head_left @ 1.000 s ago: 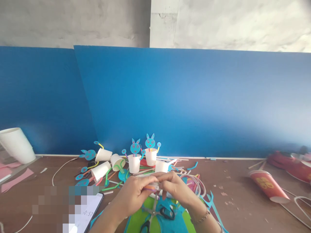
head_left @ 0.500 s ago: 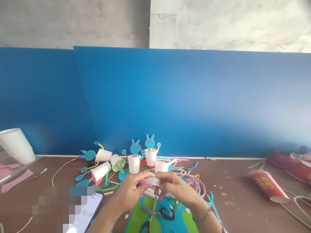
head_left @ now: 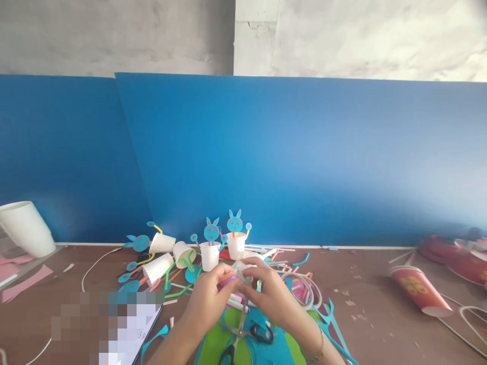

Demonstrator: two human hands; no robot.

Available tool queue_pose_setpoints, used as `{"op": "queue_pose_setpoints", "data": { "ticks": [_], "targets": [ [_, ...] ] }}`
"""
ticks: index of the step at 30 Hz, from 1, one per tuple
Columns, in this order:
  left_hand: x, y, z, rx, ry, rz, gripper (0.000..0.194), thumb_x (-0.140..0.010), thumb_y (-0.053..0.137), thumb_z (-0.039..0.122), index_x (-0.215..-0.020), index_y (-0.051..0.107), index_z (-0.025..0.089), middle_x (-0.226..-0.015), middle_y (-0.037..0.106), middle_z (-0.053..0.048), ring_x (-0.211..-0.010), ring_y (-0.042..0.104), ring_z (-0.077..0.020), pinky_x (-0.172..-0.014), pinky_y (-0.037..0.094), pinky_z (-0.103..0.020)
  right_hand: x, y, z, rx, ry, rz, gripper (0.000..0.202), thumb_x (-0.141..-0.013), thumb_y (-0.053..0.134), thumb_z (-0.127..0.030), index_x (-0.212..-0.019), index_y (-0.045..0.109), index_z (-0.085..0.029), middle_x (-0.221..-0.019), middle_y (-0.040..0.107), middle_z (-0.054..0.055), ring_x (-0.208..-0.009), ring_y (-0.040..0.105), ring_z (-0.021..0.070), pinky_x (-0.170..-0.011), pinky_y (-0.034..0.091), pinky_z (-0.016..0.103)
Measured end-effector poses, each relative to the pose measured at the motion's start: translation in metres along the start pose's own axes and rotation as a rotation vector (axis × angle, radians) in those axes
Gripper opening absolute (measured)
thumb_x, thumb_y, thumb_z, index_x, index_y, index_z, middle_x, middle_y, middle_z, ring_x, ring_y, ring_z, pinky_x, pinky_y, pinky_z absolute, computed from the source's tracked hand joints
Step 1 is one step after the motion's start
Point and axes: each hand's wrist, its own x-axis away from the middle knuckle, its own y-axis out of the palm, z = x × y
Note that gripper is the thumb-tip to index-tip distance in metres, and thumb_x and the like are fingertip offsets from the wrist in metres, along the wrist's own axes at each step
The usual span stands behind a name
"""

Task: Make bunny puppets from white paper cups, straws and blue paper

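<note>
My left hand (head_left: 211, 295) pinches an orange straw and a purple straw (head_left: 227, 282) over the middle of the work area. Close beside it, my right hand (head_left: 266, 284) grips a small clear roll (head_left: 245, 272) that looks like tape, its near side partly covered by fingers. Below the hands, open scissors (head_left: 240, 333) with black handles lie on blue paper (head_left: 268, 350) and a green sheet (head_left: 213, 344). Just behind stand two white cups with blue rabbit faces, one at left (head_left: 210, 256) and one at right (head_left: 236, 246).
More white cups (head_left: 158, 267) with blue cutouts lie tipped at the left. Straws and a coiled cable (head_left: 310, 293) are behind and right of my hands. A phone (head_left: 140, 334) lies at front left, a red cup (head_left: 420, 291) at right, stacked white cups (head_left: 27, 228) far left.
My right hand has tilted and turned the clear roll, now seen at a different angle. My left hand has shifted slightly, still with the straws.
</note>
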Motion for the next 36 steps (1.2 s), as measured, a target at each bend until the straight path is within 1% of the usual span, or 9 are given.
{"op": "queue_pose_setpoints", "data": {
  "ticks": [7,11,14,17,20,26,28,31,36],
  "targets": [
    [-0.001,0.0,-0.006,-0.076,0.048,-0.015,0.015,-0.09,0.044,0.029,-0.078,0.049,0.021,-0.06,0.047,0.006,-0.054,0.042,-0.0122,-0.053,0.03,-0.023,0.002,0.002,-0.003,0.193,0.017,0.046,0.011,-0.079,0.066,-0.03,-0.084,0.073,-0.022,-0.118,0.057,0.006,-0.07,0.06,0.0151,-0.071,0.048,0.031],
    [-0.001,0.0,-0.004,0.021,0.04,-0.024,0.022,-0.091,0.044,0.036,-0.076,0.047,0.021,-0.061,0.041,0.006,-0.056,0.039,-0.0121,-0.053,0.03,-0.023,0.002,0.003,-0.005,0.303,0.043,0.116,0.023,-0.08,0.066,-0.037,-0.065,0.069,-0.02,-0.115,0.058,0.009,-0.09,0.061,0.0242,-0.075,0.047,0.034],
    [-0.002,-0.001,0.003,0.162,0.011,-0.026,0.029,-0.088,0.048,0.044,-0.073,0.047,0.02,-0.064,0.041,0.005,-0.059,0.039,-0.0122,-0.055,0.033,-0.022,0.002,0.004,-0.005,0.319,-0.032,0.151,0.025,-0.08,0.067,-0.037,-0.063,0.067,-0.02,-0.116,0.056,0.01,-0.107,0.054,0.029,-0.085,0.044,0.038],
    [-0.004,-0.004,0.009,0.29,-0.028,-0.035,0.036,-0.084,0.053,0.051,-0.069,0.046,0.02,-0.062,0.037,0.006,-0.057,0.034,-0.0111,-0.054,0.033,-0.022,0.001,0.007,-0.005,0.308,-0.094,0.208,0.013,-0.077,0.068,-0.029,-0.07,0.065,-0.019,-0.104,0.058,0.009,-0.099,0.054,0.0264,-0.084,0.044,0.038],
    [-0.004,-0.005,0.013,0.355,-0.047,-0.039,0.039,-0.08,0.057,0.055,-0.068,0.046,0.02,-0.062,0.034,0.007,-0.056,0.03,-0.0104,-0.053,0.032,-0.021,0.001,0.01,-0.006,0.27,-0.091,0.241,0.007,-0.077,0.063,-0.022,-0.072,0.059,-0.02,-0.085,0.058,0.005,-0.083,0.056,0.0214,-0.074,0.044,0.033],
    [-0.004,-0.007,0.009,0.328,-0.022,-0.044,0.037,-0.083,0.055,0.053,-0.068,0.047,0.019,-0.062,0.034,0.007,-0.057,0.03,-0.0107,-0.054,0.031,-0.022,0.003,0.015,-0.007,0.235,0.075,0.216,0.012,-0.075,0.064,-0.028,-0.074,0.054,-0.021,-0.077,0.061,0.003,-0.076,0.056,0.0208,-0.068,0.039,0.03],
    [-0.005,-0.007,0.007,0.301,-0.024,-0.045,0.036,-0.084,0.055,0.051,-0.068,0.047,0.019,-0.062,0.034,0.007,-0.057,0.03,-0.0108,-0.054,0.03,-0.022,0.005,0.015,-0.009,0.203,0.123,0.175,0.015,-0.075,0.063,-0.03,-0.084,0.056,-0.021,-0.072,0.06,0.0,-0.069,0.055,0.019,-0.064,0.038,0.028],
    [-0.005,-0.004,0.003,0.274,-0.022,-0.045,0.036,-0.083,0.054,0.051,-0.067,0.046,0.019,-0.061,0.034,0.007,-0.057,0.03,-0.011,-0.053,0.029,-0.023,0.007,0.012,-0.014,0.177,0.086,0.117,0.024,-0.077,0.059,-0.026,-0.101,0.056,-0.022,-0.072,0.058,-0.002,-0.07,0.054,0.0182,-0.066,0.038,0.028],
    [-0.004,0.0,-0.002,0.212,0.014,-0.043,0.033,-0.086,0.051,0.047,-0.07,0.045,0.019,-0.063,0.04,0.005,-0.059,0.035,-0.0122,-0.055,0.03,-0.024,0.003,0.01,-0.014,0.245,0.077,0.088,0.013,-0.075,0.06,-0.022,-0.084,0.069,-0.023,-0.066,0.055,-0.001,-0.075,0.053,0.0197,-0.074,0.038,0.032]
  ]
}}
